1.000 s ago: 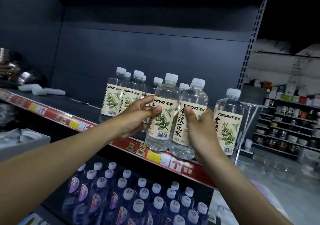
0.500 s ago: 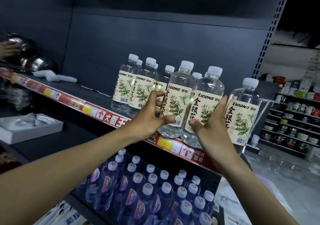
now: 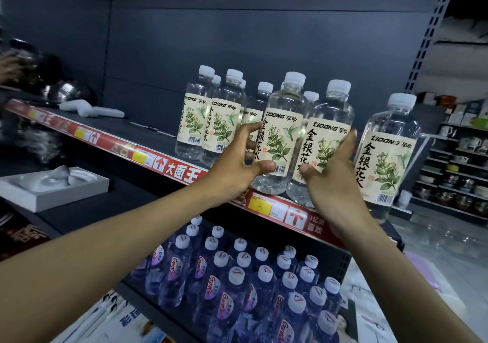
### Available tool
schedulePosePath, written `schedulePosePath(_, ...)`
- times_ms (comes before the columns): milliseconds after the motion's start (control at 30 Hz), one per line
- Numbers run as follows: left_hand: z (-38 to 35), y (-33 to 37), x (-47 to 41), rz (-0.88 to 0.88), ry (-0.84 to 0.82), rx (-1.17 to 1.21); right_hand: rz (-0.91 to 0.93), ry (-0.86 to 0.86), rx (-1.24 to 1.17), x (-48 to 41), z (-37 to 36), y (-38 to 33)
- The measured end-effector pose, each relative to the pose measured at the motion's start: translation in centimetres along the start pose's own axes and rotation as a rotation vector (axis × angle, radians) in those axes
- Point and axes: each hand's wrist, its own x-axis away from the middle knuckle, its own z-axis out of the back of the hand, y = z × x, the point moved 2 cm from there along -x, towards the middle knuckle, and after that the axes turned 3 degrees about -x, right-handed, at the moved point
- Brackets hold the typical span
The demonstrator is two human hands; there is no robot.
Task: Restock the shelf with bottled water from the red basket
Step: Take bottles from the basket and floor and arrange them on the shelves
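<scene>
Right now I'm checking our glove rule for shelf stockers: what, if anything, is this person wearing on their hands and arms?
Nothing worn is in view. The left hand and right hand are bare, with no gloves, rings or wristbands showing. The left forearm and right forearm are uncovered right to the picture's edge, so no sleeve, watch or bracelet appears.

Both arms outstretched; left hand (image 3: 237, 168) and right hand (image 3: 335, 181) apparently gripping.
</scene>
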Motion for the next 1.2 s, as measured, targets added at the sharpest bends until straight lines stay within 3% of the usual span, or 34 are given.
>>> schedulePosePath(800, -1.6, -0.5, -0.8, 0.070, 0.020, 0.017, -0.063, 0.024, 0.033, -0.4, -0.3, -0.2)
schedulePosePath(1033, -1.2, -0.4, 0.8, 0.080, 0.005, -0.185, -0.050, -0.006, -0.050, 0.7, -0.3, 0.8)
schedulePosePath(1200, -0.8, 0.2, 2.1, 0.048, 0.037, -0.364, 0.017, -0.056, 0.016, 2.2, -0.3, 1.6)
